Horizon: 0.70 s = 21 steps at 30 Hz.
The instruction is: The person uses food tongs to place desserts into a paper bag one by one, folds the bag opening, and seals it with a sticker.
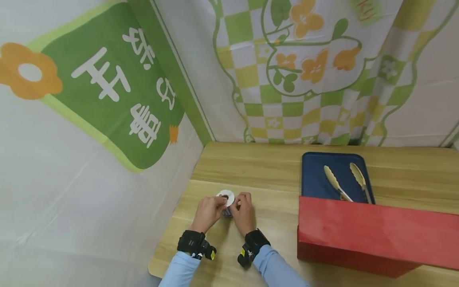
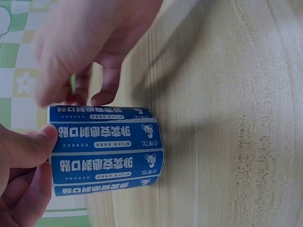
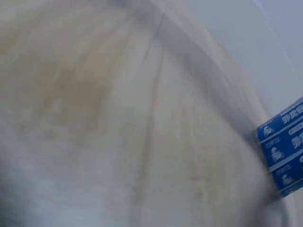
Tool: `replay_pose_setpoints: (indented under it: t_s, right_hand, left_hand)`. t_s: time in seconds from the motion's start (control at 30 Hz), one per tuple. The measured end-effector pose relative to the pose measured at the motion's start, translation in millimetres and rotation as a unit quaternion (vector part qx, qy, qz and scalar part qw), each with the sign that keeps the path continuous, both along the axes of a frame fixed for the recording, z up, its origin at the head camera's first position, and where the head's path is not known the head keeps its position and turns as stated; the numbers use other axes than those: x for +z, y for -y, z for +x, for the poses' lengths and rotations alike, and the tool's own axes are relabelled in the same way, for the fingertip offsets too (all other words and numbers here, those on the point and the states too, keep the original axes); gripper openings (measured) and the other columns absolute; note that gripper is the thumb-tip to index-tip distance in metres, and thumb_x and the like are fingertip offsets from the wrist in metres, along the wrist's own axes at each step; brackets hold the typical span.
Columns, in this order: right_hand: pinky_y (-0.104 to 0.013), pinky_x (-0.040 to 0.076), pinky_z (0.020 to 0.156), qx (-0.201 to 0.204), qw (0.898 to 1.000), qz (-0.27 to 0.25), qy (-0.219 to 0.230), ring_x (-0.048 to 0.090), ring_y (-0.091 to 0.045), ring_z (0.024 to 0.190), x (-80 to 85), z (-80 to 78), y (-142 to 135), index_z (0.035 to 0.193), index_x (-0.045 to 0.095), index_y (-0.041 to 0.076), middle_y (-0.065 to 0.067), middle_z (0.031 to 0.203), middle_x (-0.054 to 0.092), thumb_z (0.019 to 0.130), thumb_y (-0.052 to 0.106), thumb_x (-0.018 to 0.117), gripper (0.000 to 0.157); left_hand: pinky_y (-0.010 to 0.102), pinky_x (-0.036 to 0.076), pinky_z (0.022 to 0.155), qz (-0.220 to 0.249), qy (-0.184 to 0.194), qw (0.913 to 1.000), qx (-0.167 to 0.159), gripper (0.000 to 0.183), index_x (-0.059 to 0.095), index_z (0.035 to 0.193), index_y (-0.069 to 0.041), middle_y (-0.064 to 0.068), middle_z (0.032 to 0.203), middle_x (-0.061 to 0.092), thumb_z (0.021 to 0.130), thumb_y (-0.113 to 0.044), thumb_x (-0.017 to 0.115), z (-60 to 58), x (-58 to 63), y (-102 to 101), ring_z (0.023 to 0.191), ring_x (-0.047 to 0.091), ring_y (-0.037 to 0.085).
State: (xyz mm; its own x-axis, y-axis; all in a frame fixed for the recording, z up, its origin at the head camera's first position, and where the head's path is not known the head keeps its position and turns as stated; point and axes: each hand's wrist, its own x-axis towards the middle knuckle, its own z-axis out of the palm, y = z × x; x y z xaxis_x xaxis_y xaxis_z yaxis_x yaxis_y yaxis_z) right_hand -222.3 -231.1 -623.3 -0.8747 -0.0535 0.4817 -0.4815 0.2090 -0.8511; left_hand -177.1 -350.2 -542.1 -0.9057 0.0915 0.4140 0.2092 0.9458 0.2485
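Note:
A roll of blue printed stickers (image 2: pixel 104 153) with a white top and a dark core hole stands upright on the wooden table in front of me. My left hand (image 1: pixel 207 213) holds the upper rim, the thumb pressed against the printed side in the left wrist view. On the roll's other side, my right hand (image 1: pixel 244 214) has its fingers bent close to the upper edge; whether they pinch a sticker is hidden. Only the lower part of the sticker roll (image 3: pixel 286 151) enters the right wrist view, at its right edge; that view is blurred.
A red box (image 1: pixel 358 227) stands to the right on the table (image 1: pixel 272 175). Behind it lies a dark blue tray (image 1: pixel 313 175) with metal tongs (image 1: pixel 333 179) on it. Walls with printed cloth (image 1: pixel 279 119) border the table at the left and back.

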Motion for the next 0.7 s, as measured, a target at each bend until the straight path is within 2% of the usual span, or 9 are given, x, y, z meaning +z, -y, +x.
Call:
replay_pose_setpoints:
  t_s: [0.1,0.17,0.33,0.47,0.6,0.7]
  right_hand:
    - [-0.031,0.055,0.062,0.021,0.997,-0.049,0.055,0.058,-0.018,0.079,-3.4,3.4,-3.4,0.086,0.053,0.007,-0.010,0.101,0.053,0.084,-0.001,0.061,0.011]
    - [-0.031,0.054,0.061,0.033,0.993,-0.081,0.073,0.060,-0.020,0.079,-3.6,5.1,-4.7,0.091,0.057,0.007,-0.011,0.101,0.055,0.085,0.000,0.063,0.011]
    - [-0.037,0.058,0.062,0.045,0.988,-0.137,0.055,0.063,-0.030,0.081,7.1,13.8,-4.4,0.095,0.060,-0.002,-0.020,0.099,0.059,0.085,-0.004,0.065,0.011]
    - [-0.040,0.058,0.064,0.020,0.989,-0.140,0.038,0.063,-0.032,0.085,20.3,21.0,-5.7,0.092,0.060,-0.007,-0.023,0.095,0.060,0.084,-0.007,0.064,0.009]
    - [-0.042,0.058,0.061,-0.002,0.991,-0.130,0.041,0.063,-0.029,0.084,12.9,18.1,-1.8,0.089,0.060,-0.004,-0.022,0.093,0.061,0.084,-0.006,0.065,0.007]
    - [-0.043,0.057,0.059,-0.017,0.990,-0.133,0.038,0.063,-0.026,0.083,0.3,12.4,4.4,0.088,0.061,-0.001,-0.019,0.091,0.062,0.083,-0.003,0.066,0.007]
  left_hand:
    - [0.040,0.055,0.060,-0.001,0.004,1.0000,0.003,0.017,0.078,0.088,-0.008,0.008,0.087,0.077,0.071,-0.007,0.080,-0.5,0.0,0.6,0.076,0.070,0.025]
    - [0.041,0.055,0.060,0.000,0.005,1.0000,0.006,0.017,0.078,0.088,-0.009,0.008,0.087,0.077,0.071,-0.007,0.081,-1.6,0.6,0.9,0.075,0.070,0.025]
    - [0.041,0.055,0.060,0.009,0.004,0.9999,0.009,0.017,0.078,0.087,-0.009,0.007,0.086,0.077,0.070,-0.008,0.081,-1.7,2.1,1.3,0.077,0.071,0.025]
    - [0.041,0.056,0.062,0.015,0.004,0.9998,0.008,0.017,0.078,0.087,-0.009,0.007,0.086,0.077,0.070,-0.009,0.081,-1.1,2.1,0.3,0.079,0.071,0.024]
    - [0.040,0.056,0.062,0.014,0.003,0.9998,0.010,0.017,0.079,0.086,-0.009,0.007,0.085,0.077,0.070,-0.008,0.082,-0.2,2.6,-1.3,0.078,0.071,0.024]
    - [0.041,0.056,0.062,0.010,0.007,0.9999,0.007,0.017,0.078,0.087,-0.009,0.007,0.086,0.077,0.070,-0.008,0.081,-0.7,3.7,-1.7,0.078,0.071,0.024]
